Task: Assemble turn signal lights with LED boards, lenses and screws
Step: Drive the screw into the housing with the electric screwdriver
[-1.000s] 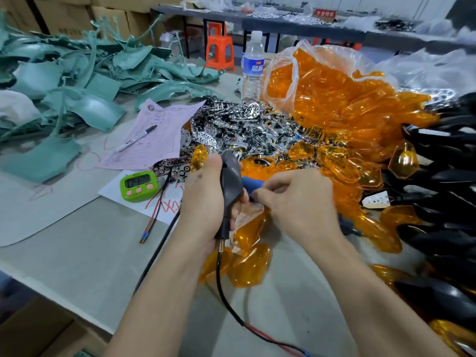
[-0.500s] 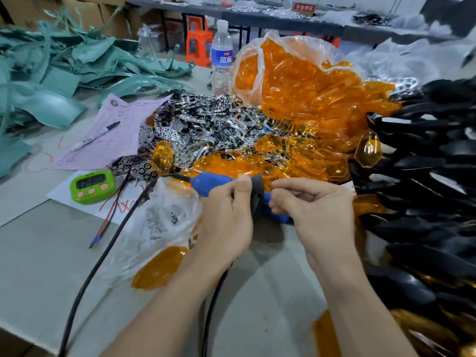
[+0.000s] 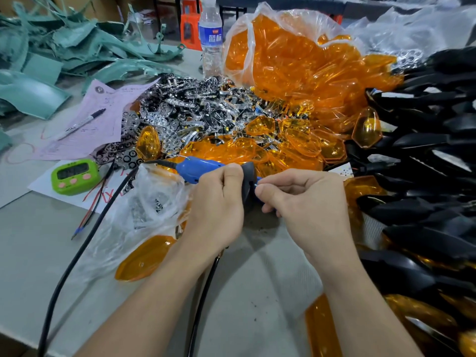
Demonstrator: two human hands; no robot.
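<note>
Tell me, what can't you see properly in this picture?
Tip of the blue screwdriver: head view, hidden behind the black housing and right hand.
Digits on the green timer: head view, blurred and too small.
Writing on the pink sheet: head view, too small.
Cap of the water bottle: head view, cut by the top edge.

Bright, even light falls from overhead and a little in front. The left hand (image 3: 216, 210) and right hand (image 3: 309, 210) throw one soft, dark shadow onto the bench (image 3: 38, 253) just below them. The amber lenses (image 3: 296, 68) glow with white glints, and the chrome pieces (image 3: 195, 106) sparkle hard. Long pale highlights run along the black housings (image 3: 425, 150). The grey housing (image 3: 247, 176) in the left hand's grip looks flat; the blue screwdriver (image 3: 198, 168) pinched by the right stays vivid. The centre is sharp, the water bottle (image 3: 210, 39) and the room behind are soft, and the edges bow.
</note>
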